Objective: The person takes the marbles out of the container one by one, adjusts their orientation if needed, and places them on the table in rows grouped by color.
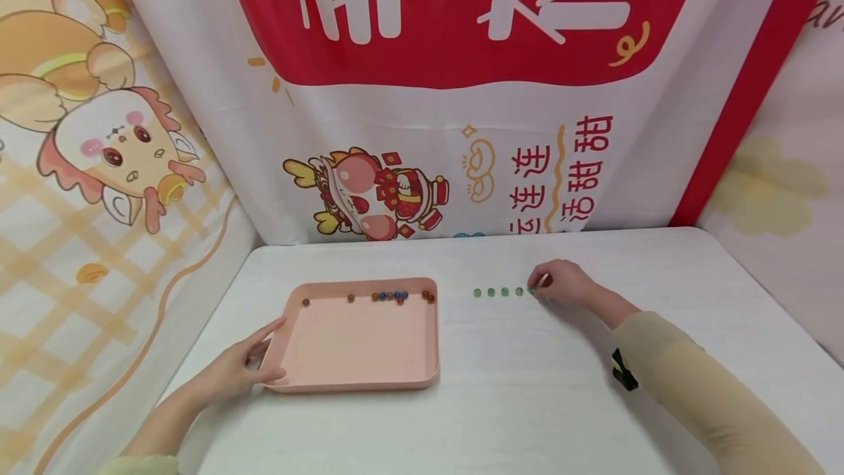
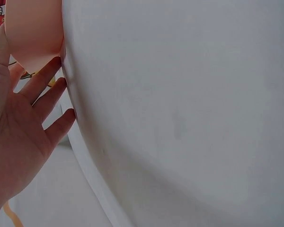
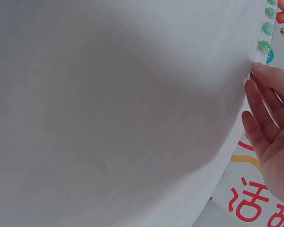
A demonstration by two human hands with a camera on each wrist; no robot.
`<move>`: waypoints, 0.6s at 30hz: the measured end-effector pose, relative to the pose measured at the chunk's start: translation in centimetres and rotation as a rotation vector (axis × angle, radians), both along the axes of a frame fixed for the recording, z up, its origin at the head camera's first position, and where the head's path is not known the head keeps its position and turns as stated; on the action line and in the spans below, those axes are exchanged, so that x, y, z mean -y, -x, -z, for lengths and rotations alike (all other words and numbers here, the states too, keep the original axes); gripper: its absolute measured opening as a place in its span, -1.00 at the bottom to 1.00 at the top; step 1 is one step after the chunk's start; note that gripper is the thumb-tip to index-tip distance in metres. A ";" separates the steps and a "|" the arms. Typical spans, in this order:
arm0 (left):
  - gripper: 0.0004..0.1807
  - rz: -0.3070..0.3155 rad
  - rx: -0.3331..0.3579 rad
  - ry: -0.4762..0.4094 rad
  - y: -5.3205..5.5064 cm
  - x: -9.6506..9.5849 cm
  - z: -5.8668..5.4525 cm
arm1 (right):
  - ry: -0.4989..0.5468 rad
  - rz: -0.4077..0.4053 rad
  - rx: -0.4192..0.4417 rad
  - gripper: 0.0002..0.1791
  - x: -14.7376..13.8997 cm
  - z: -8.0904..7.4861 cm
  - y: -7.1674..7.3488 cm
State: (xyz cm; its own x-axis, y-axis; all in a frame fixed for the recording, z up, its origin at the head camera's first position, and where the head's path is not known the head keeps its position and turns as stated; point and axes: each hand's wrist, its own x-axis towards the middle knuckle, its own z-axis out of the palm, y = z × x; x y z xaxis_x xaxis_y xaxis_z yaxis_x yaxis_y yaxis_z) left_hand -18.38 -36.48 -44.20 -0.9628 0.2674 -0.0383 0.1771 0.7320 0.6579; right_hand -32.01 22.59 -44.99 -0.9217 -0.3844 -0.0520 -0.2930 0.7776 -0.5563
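My left hand (image 1: 234,371) is at the left side of a shallow pink tray (image 1: 363,385), its index finger and thumb spread along the rim. In the left wrist view its other fingers lie straight, tips on the white tabletop. Farther right, my right hand (image 1: 560,282) pinches a green glass marble (image 1: 532,289) between thumb and fingertips, low at the tabletop. This marble is mostly hidden by the fingers. It sits at the right end of a straight row of green marbles (image 1: 505,292), spaced slightly apart; the right wrist view shows them too.
Several amber and blue marbles (image 1: 382,297) lie inside the tray along its far wall, some clustered, some apart. The white table (image 1: 527,402) meets a printed red and white cloth (image 1: 455,108) at the back. Patterned cloth (image 1: 99,299) hangs along the left.
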 end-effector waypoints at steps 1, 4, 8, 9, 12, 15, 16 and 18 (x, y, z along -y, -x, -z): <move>0.03 0.001 -0.001 0.004 0.0 0.0 0.0 | -0.001 0.001 0.000 -0.88 0.0 0.0 0.0; 0.03 0.001 -0.004 0.017 0.0 -0.1 0.0 | -0.002 -0.002 -0.002 -0.88 0.0 0.1 0.1; 0.03 0.002 -0.005 0.013 0.0 -0.1 -0.1 | -0.002 0.001 0.012 -0.88 0.0 -0.2 0.0; 0.02 0.002 -0.005 0.010 0.0 -0.1 -0.1 | -0.001 0.001 0.016 -0.87 0.0 -0.3 0.0; 0.02 0.002 -0.004 0.003 0.0 0.0 -0.1 | 0.007 0.003 0.025 -0.83 -0.1 -0.7 -0.1; 0.02 0.002 0.001 0.007 0.0 -0.1 -0.1 | 0.015 -0.009 0.006 -0.78 -0.5 -1.2 -0.2; 0.02 0.001 0.003 0.010 0.0 -0.1 -0.1 | 0.021 -0.015 -0.005 -0.77 -0.6 -1.4 -0.2; 0.03 -0.001 0.007 0.017 0.0 -0.2 -0.2 | 0.031 -0.021 -0.027 -0.76 -0.8 -2.0 -0.2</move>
